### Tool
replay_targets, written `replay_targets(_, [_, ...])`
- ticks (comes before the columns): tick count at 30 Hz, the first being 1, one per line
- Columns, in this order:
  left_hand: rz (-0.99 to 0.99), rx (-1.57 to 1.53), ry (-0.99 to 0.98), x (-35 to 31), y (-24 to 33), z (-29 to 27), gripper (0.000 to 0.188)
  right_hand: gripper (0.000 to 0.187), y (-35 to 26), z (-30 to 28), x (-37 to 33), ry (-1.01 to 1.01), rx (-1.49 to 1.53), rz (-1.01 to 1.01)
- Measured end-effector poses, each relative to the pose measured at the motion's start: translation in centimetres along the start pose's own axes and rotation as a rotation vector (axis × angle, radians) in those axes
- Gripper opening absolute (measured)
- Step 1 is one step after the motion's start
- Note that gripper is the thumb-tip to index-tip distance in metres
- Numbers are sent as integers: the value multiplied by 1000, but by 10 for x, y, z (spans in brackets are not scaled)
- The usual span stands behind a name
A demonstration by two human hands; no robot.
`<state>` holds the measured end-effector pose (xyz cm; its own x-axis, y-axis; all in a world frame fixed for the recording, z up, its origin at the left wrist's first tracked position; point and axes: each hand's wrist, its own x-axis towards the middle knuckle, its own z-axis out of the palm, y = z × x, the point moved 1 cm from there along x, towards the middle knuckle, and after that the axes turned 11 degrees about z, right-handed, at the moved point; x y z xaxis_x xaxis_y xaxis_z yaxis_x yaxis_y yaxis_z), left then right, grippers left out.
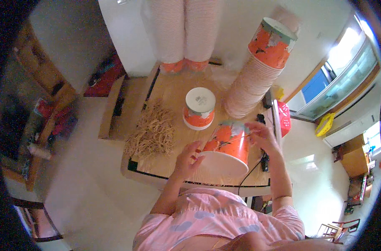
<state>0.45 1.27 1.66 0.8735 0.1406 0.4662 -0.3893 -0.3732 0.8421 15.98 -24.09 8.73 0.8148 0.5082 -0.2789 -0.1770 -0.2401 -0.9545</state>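
An orange paper bucket [231, 143] with a white rim lies tilted near the table's front edge, its wide end toward me. Across its side runs a thin tan band [229, 144], stretched between my two hands. My left hand [189, 160] is closed in a pinch at the band's left end, beside the rim. At the bucket's upper right, my right hand [262, 137] has its fingers bent and pinched on the other end. Just beyond stands a smaller-looking orange bucket [200, 109], upside down with its white base up. Left of it is a loose pile of tan bands [152, 131].
Tall nested bucket stacks [169, 33] stand at the table's back, and another stack [257, 79] leans at the right. A black cord [249, 173] hangs over the front edge of the wooden table [161, 167]. A red basket [284, 118] sits beyond its right edge.
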Motion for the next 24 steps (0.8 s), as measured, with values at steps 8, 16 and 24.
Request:
replay_targets(8, [-2,32,59,2,-4,-18,38,32,-221,-84,-59,1141,-614,-1127])
replay_targets(16, [-43,71,119,-14,-18,-23,29,26,-277,-118,28,1140,-869,-1060])
replay_targets(24, [-52,125,159,-24,-32,-30,20,29,-262,-103,52,1124,-1016,-966])
